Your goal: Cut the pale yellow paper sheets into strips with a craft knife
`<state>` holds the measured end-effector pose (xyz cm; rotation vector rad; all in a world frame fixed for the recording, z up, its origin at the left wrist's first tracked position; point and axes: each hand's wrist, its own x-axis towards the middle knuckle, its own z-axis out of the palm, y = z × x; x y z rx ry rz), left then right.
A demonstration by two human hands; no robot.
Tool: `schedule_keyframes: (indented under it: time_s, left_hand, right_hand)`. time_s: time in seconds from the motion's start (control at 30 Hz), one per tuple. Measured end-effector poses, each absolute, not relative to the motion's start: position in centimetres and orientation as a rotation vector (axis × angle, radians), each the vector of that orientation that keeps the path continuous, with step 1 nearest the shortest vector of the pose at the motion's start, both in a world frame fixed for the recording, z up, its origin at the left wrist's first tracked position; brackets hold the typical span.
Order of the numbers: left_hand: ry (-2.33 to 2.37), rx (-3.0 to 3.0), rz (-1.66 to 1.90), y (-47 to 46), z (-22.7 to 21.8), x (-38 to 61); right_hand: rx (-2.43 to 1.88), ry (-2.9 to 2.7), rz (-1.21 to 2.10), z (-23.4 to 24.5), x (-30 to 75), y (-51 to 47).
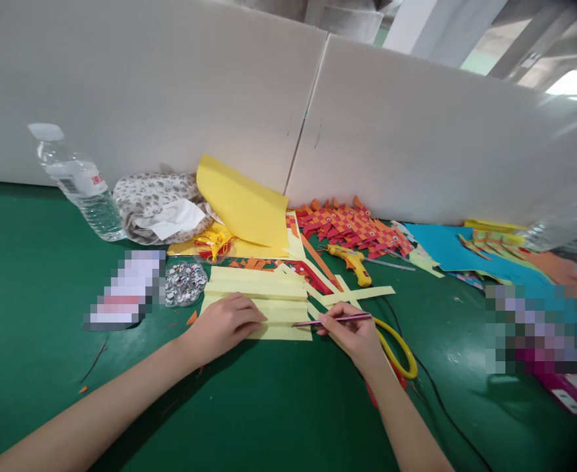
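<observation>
A pale yellow sheet of paper (pixel 283 331) with fold lines running across it lies on the green table. My left hand (pixel 229 320) rests on its left part, palm down, fingers laid along the paper and gripping nothing. Between the thumb and fingers of my right hand (pixel 352 334) is a slim dark pink pencil (pixel 360 317), tilted low, its tip at the sheet near the right edge. Close to that hand lie pale yellow paper strips (pixel 367 294) and the yellow handles of scissors (pixel 409 360), whose blades are mostly hidden.
Behind the sheet are a yellow glue gun (pixel 352 262), woven red-orange paper pieces (pixel 347 226) and a large yellow sheet (pixel 242 203). Googly eyes (pixel 185 283), a floral cloth (pixel 155 196) and a water bottle (pixel 84 187) stand leftward. A black cable (pixel 440 403) crosses the right side; a white partition (pixel 170 85) rises behind.
</observation>
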<state>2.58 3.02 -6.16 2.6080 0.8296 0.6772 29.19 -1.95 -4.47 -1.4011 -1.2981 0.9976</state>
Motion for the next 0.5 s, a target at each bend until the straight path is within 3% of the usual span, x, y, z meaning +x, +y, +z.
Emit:
schedule_keyframes:
  time_s: [0.5]
  left_hand:
    - [0.821, 2.605, 0.691, 3.08, -6.29, 2.64]
  right_hand:
    - [-1.377, -1.202, 0.945, -4.3, 30.2, -1.85]
